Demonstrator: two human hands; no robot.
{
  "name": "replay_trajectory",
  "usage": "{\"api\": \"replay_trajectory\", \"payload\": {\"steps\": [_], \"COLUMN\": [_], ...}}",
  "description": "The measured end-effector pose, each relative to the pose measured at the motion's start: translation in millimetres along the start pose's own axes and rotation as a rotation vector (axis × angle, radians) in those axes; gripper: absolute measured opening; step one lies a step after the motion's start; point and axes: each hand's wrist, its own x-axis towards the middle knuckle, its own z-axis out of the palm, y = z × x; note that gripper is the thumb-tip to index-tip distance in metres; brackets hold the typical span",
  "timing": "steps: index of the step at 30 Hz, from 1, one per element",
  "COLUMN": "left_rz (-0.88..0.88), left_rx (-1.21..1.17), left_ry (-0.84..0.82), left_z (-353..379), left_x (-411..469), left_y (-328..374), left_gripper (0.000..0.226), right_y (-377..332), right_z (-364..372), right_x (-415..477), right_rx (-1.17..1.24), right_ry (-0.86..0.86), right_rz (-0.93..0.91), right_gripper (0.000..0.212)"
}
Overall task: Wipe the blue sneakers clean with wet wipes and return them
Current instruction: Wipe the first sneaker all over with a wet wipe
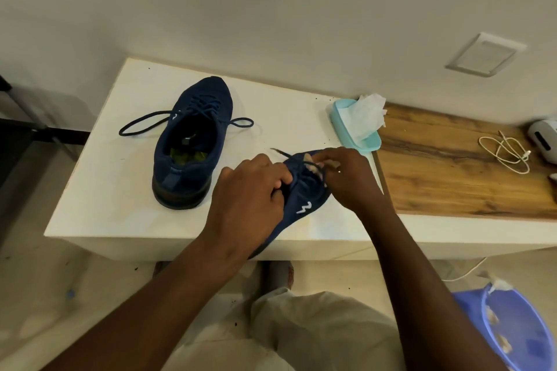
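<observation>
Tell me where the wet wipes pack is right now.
In the head view, the wet wipes pack sits at the far right end of the white table, beside the wooden counter and just beyond the right hand.

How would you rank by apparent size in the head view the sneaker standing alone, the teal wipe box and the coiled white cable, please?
1. sneaker standing alone
2. teal wipe box
3. coiled white cable
The box looks only slightly larger than the cable's coil, so that pair is close.
</observation>
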Motion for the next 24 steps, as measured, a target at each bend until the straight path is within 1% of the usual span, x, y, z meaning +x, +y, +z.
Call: {"api": "replay_trajectory", "payload": {"steps": [2, 4, 6, 7, 8, 9, 10, 11, 12, 13, 14, 15, 16, 18, 19, 20, 22, 23, 24], "left_rz": [-0.023, -0.051, -0.129, -0.177, -0.214, -0.23, -0.23, -0.225, -0.21, -0.176, -0.119, -0.043, 0.045, 0.216, 0.277, 0.31, 0.319, 0.314, 0.315], "left_rx": [0.007, 0.024, -0.015, -0.023, -0.019, -0.02, -0.039, -0.069, -0.104, -0.129, -0.137, -0.126, -0.102, -0.042, -0.02, -0.009, -0.006, -0.012, -0.016], "left_ry": [-0.021, -0.026, -0.068, -0.12, -0.174, -0.21, -0.215, -0.188, -0.133, -0.06, 0.016, 0.085, 0.147, 0.251, 0.285, 0.304, 0.314, 0.312, 0.304], "left_z": [-3.2, -7.4, -12.4, -14.6, -16.2, -16.5, -16.4, -16.4, -16.6, -16.5, -15.7, -14.3, -12.1, -4.3, 0.8, 5.7, 13.2, 15.7, 17.4], "left_x": [1.3, 4.2, 6.9, 7.0, 7.0, 7.0, 7.8, 9.0, 10.8, 13.0, 15.4, 17.4, 19.0, 19.0, 18.1, 16.9, 14.9, 13.4, 12.4], "left_y": [-3.5, -6.9, -13.7, -17.6, -21.0, -24.3, -25.9, -25.6, -24.1, -22.6, -20.6, -18.0, -14.8, -8.9, -7.6, -6.9, -8.6, -10.3, -12.1], "left_gripper": [0.025, 0.032, 0.044, 0.047, 0.045, 0.039, 0.031, 0.024, 0.021, 0.019, 0.017, 0.017, 0.018, 0.019, 0.019, 0.02, 0.021, 0.022, 0.022], "right_y": [-2.5, -5.0, 1.0, 7.4, 15.4, 21.2, 24.7, 26.3, 25.9, 23.1, 19.5, 16.8, 17.3, 19.3, 19.6, 20.3, 13.5, 4.7, -7.2], "right_z": [-3.6, -12.9, -24.8, -28.8, -29.8, -28.5, -24.6, -20.5, -17.6, -16.7, -17.8, -20.2, -21.8, -23.2, -22.6, -20.8, -15.1, -11.8, -8.5], "right_x": [-8.8, -19.0, -18.2, -16.4, -13.0, -10.0, -7.3, -5.3, -4.0, -3.0, -2.5, -2.3, -1.8, -0.5, -0.1, -0.1, -3.4, -8.0, -14.8], "right_rx": [0.184, 0.299, 0.377, 0.377, 0.359, 0.311, 0.271, 0.268, 0.308, 0.38, 0.444, 0.481, 0.488, 0.411, 0.323, 0.231, 0.099, 0.093, 0.11], "right_ry": [-0.148, -0.286, -0.369, -0.371, -0.326, -0.23, -0.098, 0.025, 0.112, 0.162, 0.191, 0.219, 0.254, 0.33, 0.358, 0.376, 0.377, 0.337, 0.261], "right_rz": [-0.068, -0.112, -0.04, 0.015, 0.065, 0.094, 0.116, 0.139, 0.165, 0.196, 0.214, 0.213, 0.193, 0.137, 0.128, 0.133, 0.143, 0.109, 0.022], "right_gripper": [0.026, 0.026, 0.025, 0.025, 0.026, 0.027, 0.029, 0.028, 0.024, 0.019, 0.013, 0.012, 0.016, 0.02, 0.02, 0.019, 0.018, 0.018, 0.017]}}
